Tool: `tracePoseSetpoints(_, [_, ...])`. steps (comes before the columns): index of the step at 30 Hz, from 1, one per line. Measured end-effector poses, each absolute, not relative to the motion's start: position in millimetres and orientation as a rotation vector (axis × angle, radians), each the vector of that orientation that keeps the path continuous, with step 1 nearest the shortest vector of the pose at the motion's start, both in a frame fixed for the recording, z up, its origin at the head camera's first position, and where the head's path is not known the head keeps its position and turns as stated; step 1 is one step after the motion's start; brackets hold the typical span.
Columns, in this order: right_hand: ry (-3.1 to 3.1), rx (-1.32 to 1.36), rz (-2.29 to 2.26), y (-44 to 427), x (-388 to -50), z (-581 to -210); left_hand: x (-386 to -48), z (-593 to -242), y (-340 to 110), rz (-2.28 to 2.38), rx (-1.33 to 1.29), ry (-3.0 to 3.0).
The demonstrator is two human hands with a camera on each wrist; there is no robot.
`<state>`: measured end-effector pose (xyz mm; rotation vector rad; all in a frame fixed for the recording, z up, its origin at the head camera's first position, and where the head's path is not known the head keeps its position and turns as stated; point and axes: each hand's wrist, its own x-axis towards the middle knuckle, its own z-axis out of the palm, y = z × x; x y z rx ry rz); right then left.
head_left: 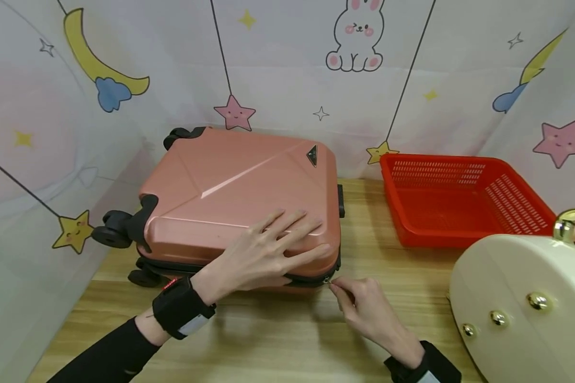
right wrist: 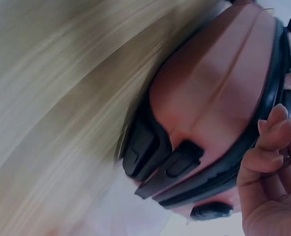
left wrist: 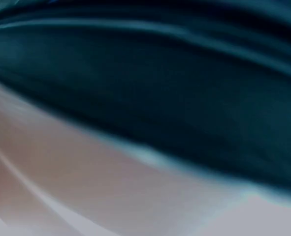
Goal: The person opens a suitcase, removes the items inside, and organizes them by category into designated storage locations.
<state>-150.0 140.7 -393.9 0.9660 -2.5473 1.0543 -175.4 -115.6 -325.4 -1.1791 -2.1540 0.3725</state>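
A pink hard-shell suitcase (head_left: pixel 249 181) lies flat on the wooden table, its black wheels to the left. My left hand (head_left: pixel 268 247) rests on the front edge of its lid with fingers spread, the thumb lower down by the black zipper band. At the front right corner my right hand (head_left: pixel 366 303) pinches a small metal zipper pull (head_left: pixel 327 280) between thumb and finger. The right wrist view shows the curled fingers of that hand (right wrist: pixel 271 172) beside the zipper band (right wrist: pixel 263 115). Only a blurred dark band (left wrist: pixel 150 93) and a pale pinkish surface fill the left wrist view.
A red plastic basket (head_left: pixel 465 202) stands at the back right. In front of it, at the right edge, is a cream rounded case (head_left: pixel 508 282) with gold studs. A patterned cloth (head_left: pixel 287 64) hangs behind the wooden table (head_left: pixel 268 340).
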Motion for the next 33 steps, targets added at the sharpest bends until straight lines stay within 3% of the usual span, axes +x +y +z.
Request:
tracePoseSetpoints(8, [-2.547,0.949,1.016,142,-154,-395,-161,-324,-144,0.495,-1.08,-2.246])
tracePoseSetpoints(23, [-2.516,1.039,1.043,114,-138,-398,-169,-326,-129,0.521,-1.007,-2.17])
tracePoseSetpoints(33, [-2.456,0.99,0.856,155,-174,-394,-168,-320,-129,0.543,-1.015,-2.209])
